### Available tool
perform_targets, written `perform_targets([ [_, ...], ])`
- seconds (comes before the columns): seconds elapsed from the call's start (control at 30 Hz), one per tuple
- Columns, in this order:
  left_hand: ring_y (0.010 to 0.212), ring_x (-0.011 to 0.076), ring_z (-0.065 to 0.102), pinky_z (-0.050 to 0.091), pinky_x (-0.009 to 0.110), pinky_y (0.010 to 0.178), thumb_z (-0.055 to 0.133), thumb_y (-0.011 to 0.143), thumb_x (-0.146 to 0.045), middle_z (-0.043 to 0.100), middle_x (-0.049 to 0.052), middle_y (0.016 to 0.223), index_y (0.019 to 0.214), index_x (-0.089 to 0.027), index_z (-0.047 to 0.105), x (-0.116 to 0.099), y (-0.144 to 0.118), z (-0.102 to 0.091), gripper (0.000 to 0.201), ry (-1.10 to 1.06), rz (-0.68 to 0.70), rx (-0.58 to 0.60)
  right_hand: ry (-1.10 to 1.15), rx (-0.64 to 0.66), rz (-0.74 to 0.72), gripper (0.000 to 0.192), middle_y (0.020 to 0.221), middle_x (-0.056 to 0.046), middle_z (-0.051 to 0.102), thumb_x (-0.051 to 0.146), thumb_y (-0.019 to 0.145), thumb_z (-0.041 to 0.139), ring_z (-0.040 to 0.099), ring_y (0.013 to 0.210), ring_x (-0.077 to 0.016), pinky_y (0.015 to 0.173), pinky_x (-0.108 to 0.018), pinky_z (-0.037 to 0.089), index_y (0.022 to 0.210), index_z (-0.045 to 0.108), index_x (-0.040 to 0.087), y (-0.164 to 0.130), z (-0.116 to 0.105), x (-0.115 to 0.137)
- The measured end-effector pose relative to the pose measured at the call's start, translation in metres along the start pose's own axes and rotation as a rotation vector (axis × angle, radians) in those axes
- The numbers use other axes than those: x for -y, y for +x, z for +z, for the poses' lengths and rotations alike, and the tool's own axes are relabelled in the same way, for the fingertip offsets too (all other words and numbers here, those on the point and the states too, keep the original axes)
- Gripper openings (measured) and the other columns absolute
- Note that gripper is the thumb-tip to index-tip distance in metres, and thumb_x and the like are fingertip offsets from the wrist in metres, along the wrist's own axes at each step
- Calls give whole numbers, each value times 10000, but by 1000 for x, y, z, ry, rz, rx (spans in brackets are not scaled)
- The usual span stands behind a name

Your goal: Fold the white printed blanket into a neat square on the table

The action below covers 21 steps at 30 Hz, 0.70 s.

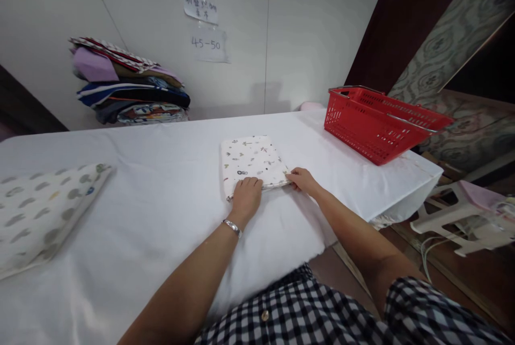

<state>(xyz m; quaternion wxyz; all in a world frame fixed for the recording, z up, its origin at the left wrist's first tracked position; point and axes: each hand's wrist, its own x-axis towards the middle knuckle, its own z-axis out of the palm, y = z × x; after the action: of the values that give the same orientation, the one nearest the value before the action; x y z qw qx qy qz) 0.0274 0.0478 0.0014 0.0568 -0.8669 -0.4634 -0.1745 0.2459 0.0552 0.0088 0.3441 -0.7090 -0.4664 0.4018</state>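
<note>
The folded cloth [251, 157] was spread flat on the white-covered table [169, 205], its near edge pressed by the left hand [247, 197], whose grip could not be told, its near right corner pinched by the right hand [303, 180]. It was judged light, soft, best held by its edges.

The lower paper [211, 54] reads "45-50"; handwriting on the upper paper [201, 9] blurs.

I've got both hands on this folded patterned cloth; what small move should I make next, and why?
Probably even up the near edge of the folded cloth: layered edges show between your hands, your left hand rests on that edge, and your right hand seems to pinch its right corner.
</note>
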Motion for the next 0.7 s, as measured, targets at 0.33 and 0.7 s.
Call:
perform_targets([
  [0.33, 996, 246, 541, 411, 391, 817, 414, 822, -56, 636, 89, 1025, 1013, -200, 623, 15, -14, -14, 318, -31, -67, -10, -85, 27, 13, 220, 494, 40, 540, 347, 717, 655, 474, 390, -86, 365, -187, 318, 715, 506, 185, 3, -3, -5],
  [0.7, 1045, 224, 524, 460, 358, 832, 444, 795, -66, 624, 67, 1104, 1055, -178, 609, 45, -49, -20, 328, -48, -189, -58, -200, -11, -238, 251, 579, 50, 553, 453, 792, 508, 490, 505, -108, 514, -225, 373, 776, 542, 205, -10, 3, -11],
])
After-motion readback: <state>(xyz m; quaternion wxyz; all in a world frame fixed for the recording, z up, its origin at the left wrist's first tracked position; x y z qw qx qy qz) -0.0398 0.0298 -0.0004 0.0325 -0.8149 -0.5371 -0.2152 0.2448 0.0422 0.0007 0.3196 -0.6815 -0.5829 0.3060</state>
